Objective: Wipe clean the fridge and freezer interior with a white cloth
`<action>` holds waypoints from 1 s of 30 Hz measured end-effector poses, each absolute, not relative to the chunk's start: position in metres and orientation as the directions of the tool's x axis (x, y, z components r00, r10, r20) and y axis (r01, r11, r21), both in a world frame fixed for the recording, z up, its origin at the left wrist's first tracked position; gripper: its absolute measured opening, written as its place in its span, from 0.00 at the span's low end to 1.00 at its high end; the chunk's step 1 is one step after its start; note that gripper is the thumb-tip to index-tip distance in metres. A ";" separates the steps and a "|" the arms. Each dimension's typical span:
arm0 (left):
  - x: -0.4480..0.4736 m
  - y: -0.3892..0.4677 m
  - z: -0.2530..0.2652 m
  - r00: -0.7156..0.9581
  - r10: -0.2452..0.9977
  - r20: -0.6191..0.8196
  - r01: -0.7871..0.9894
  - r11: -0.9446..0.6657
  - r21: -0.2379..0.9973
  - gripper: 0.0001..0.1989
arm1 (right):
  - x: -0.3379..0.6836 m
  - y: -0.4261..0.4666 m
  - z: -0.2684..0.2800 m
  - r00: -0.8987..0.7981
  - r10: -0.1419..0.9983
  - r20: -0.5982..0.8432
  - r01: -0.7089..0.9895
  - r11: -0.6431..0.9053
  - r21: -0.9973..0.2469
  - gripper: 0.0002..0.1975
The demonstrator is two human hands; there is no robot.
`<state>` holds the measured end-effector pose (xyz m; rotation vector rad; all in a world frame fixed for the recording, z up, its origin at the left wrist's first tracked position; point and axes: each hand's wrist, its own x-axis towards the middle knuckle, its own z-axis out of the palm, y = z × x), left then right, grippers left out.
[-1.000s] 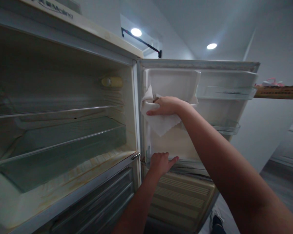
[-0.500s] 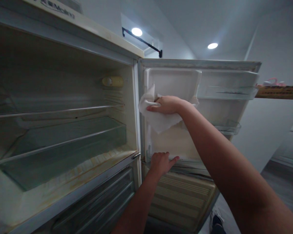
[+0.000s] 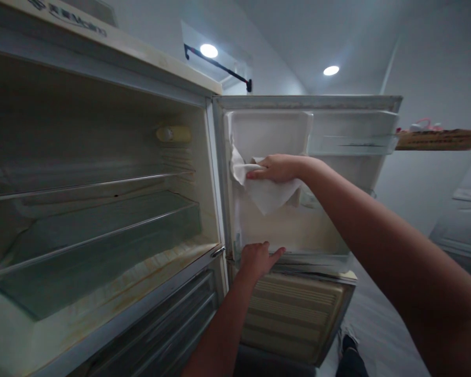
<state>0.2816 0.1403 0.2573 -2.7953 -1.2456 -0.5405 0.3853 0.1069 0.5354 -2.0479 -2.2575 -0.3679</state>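
Note:
My right hand [image 3: 278, 167] presses a white cloth [image 3: 269, 195] against the inner face of the open refrigerator door [image 3: 270, 131], its fingers closed on the cloth. The cloth hangs below the hand, with one corner bunched up near the hinge side. Lower down, my left hand [image 3: 257, 258] rests on the bottom shelf edge of the same door, thumb apart from the fingers and nothing held in it. Clear door racks [image 3: 353, 144] line the right part of the door.
At left stands the open refrigerator compartment with a glass shelf [image 3: 90, 183], a transparent drawer [image 3: 102, 262] and a stained floor. A lower door [image 3: 294, 314] also stands open. A cardboard box [image 3: 439, 140] is behind the door at right. A shoe [image 3: 347, 335] shows on the floor.
The cloth has shifted slightly along the door panel under my right hand, its left corner now folded narrower. The left hand stays in place. The view has turned a little right.

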 end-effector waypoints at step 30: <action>0.268 0.137 0.269 0.649 0.731 0.212 0.740 -0.671 0.047 0.42 | 0.353 0.098 0.501 -0.171 0.838 0.518 0.949 -0.002 0.315 0.21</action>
